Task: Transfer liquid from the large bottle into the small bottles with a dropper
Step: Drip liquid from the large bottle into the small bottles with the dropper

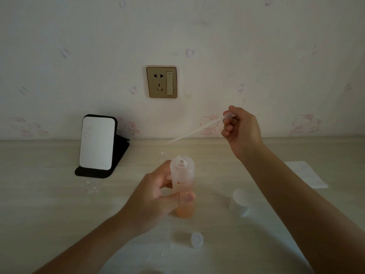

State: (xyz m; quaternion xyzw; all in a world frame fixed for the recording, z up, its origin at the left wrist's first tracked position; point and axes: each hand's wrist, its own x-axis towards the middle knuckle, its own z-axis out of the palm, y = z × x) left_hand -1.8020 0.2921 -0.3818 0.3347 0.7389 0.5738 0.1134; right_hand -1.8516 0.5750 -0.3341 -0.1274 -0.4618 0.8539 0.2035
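Now left hand [156, 196] grips large bottle [182, 178] upright on table [49, 214], centre; right hand [240, 129] pinches dropper [199, 129] bulb, raised far right, tip slanting down-left; small bottle [163, 155] just beyond

Found the large bottle [182, 175] at centre frosted and translucent, with orange liquid [184, 211] in its lower part and a small red mark on its side. Noted a clear, whitish dropper [197, 131] right of centre, a white cap [240, 203] at lower right, and a colourless small bottle [91, 186] at left. Saw a black-framed mirror [97, 143], a brass-gold socket [161, 82], pale cream wallpaper [59, 36] patterned with faint pink cartoon cats and lilac flowers, and a beige table [49, 214] with faint wood grain.
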